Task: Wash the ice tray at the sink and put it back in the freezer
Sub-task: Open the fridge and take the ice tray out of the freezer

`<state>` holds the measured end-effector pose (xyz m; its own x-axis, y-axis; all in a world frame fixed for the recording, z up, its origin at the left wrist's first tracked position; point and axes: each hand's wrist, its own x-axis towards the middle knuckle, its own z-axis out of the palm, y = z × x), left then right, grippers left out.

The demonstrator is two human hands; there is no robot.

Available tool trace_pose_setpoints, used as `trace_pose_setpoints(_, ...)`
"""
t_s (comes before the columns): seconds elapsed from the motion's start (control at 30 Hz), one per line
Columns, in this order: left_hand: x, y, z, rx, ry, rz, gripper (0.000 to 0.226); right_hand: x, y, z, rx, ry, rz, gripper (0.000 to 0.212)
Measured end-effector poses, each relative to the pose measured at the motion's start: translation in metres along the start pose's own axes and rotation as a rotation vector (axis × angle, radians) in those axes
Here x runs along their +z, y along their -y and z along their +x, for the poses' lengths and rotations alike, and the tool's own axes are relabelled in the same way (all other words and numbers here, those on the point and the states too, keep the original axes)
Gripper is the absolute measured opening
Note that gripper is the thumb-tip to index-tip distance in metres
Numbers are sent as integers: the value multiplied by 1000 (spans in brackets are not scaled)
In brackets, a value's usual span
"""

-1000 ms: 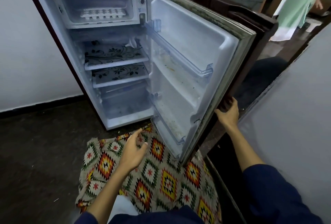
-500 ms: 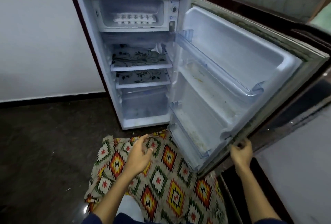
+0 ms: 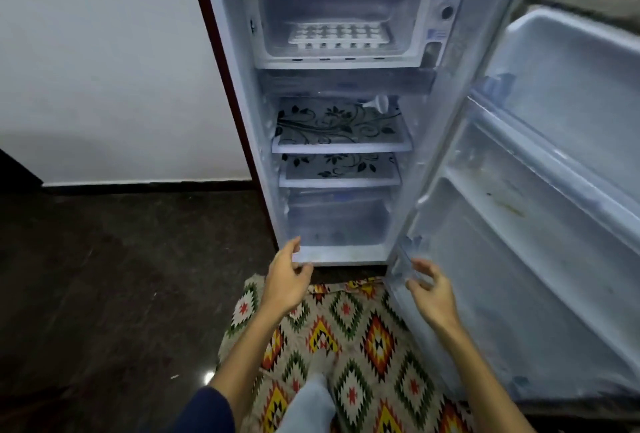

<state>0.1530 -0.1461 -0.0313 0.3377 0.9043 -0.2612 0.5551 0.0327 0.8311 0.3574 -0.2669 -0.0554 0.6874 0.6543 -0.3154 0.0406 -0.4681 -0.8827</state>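
I can make out no readable brand or writing; a small blue label (image 3: pixel 437 35) beside the freezer compartment (image 3: pixel 332 22) is too blurred to read. My left hand (image 3: pixel 285 282) hangs empty with fingers loosely curled, just in front of the fridge (image 3: pixel 221 86) cabinet's bottom lip. My right hand (image 3: pixel 431 292) is empty too, fingers spread and relaxed, beside the lower edge of the open door (image 3: pixel 540 224). The white ice tray (image 3: pixel 339 36) sits far above both hands, inside the freezer compartment. Below my wrists lies a patterned rug (image 3: pixel 360 335).
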Motion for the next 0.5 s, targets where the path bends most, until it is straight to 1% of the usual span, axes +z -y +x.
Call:
trace_pose_setpoints(0.07, -8, -20, 51, 53, -40, -11, 54, 15, 38, 40, -74, 13, 2, 39)
trace_pose_setpoints(0.17, -21, -64, 132, 193, -140, -13, 52, 32, 101, 113, -207, -4, 23, 38)
trace_pose_setpoints(0.27, -35, -116, 213, 334, -268, 17, 50, 43, 173, 187, -373, -63, 4, 37)
trace_pose_setpoints(0.37, -50, -163, 288, 416, -441, 88, 45, 50, 241, 253, -532, -161, -21, 36)
trace_pose_setpoints(0.43, -60, -188, 331, 461, -562, 178, 45, 54, 279, 288, -644, -217, -83, 28)
trace_pose_setpoints(0.5, -69, -206, 367, 488, -627, 282, 47, 59, 308, 322, -750, -259, -207, 16)
